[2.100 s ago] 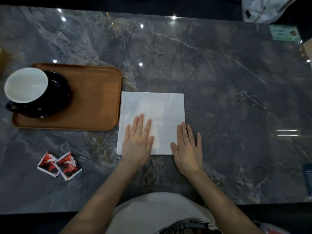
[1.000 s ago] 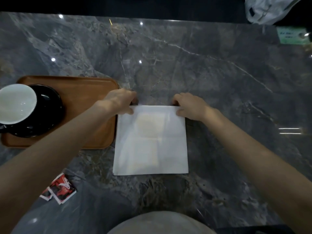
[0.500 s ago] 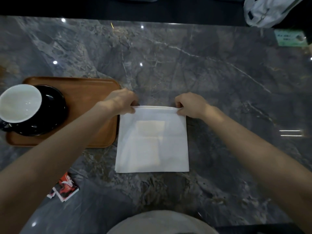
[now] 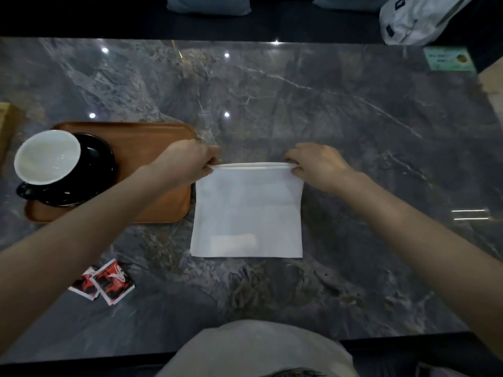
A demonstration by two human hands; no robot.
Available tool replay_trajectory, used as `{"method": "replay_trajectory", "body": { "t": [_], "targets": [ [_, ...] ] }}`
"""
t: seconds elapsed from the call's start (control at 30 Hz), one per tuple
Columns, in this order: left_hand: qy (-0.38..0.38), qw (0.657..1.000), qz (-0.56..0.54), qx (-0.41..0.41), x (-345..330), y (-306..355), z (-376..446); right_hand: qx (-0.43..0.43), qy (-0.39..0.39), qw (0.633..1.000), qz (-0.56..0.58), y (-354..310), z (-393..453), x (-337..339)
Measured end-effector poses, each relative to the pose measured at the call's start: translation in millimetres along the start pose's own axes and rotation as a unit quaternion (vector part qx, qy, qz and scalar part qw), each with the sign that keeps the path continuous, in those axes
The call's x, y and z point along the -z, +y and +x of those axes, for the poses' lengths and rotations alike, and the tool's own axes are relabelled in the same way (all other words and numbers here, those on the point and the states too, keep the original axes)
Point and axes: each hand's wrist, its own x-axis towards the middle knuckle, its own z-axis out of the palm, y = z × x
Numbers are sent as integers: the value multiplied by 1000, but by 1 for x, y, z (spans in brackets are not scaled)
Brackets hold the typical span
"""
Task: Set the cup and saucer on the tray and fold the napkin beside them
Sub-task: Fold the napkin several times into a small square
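Person seated at a grey marble worktop (image 4: pixel 353 126), both bare arms stretched forward over it.

Napkin (image 4: pixel 247 213): white, square, lying on the worktop in front of the person, just right of the tray (image 4: pixel 152 137). Near edge flat on the stone. Far edge raised a little off the surface and curled toward the person, so a rolled lip runs between the two hands.

Left hand (image 4: pixel 187 161): grip closed on the far left corner of the napkin, thumb and fingers pinched together on the paper. The wrist and forearm cross above the tray's right end.

Right hand (image 4: pixel 315 164): grip closed on the far right corner of the napkin in the same pinch, knuckles up. Hand is over bare stone.

Tray: brown, wooden look, rounded corners, on the worktop left of the napkin; its right edge lies just beside the napkin's left edge.

Saucer (image 4: pixel 92 170): black, glossy, on the left part of the tray.

Cup (image 4: pixel 47 156): black outside, white inside, standing on the saucer, looks empty. A dark handle shows at its lower left.

Sachets (image 4: pixel 106 281): two small red-and-white packets, overlapping, on the worktop near the person's left forearm, well apart from the napkin.

Far side: a white bag (image 4: pixel 413 17) beyond the right corner of the worktop and a green card (image 4: pixel 449 58) at the worktop's far right corner. Room is dim; ceiling lights reflect as bright spots on the stone.
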Motion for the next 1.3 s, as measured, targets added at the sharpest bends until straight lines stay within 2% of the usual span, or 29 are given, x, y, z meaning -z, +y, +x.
{"method": "replay_trajectory", "body": {
  "t": [0.07,0.2,0.3,0.43,0.67,0.87,1.0,1.3],
  "targets": [
    [23,1000,7,-7,-2,3,-12,6,12,1000,-10,-3,-11,-1],
    [117,991,-7,-70,-15,1,-39,23,50,998,-17,-15,-39,-3],
    [135,987,8,-90,-23,4,-56,34,60,997,-24,-21,-53,-9],
    [159,980,-27,-114,-30,14,-79,86,126,987,-40,-24,-75,-25],
    [138,985,-41,-97,-57,30,-108,107,145,983,-42,-35,-108,-75],
    [133,983,-12,-124,-85,40,-123,77,111,990,-25,-41,-125,-110],
    [86,987,-3,-134,-101,40,-129,83,156,984,-39,-41,-126,-131],
    [119,987,-22,-104,-122,40,-136,63,209,974,-63,-46,-132,-156]
  ]
}}
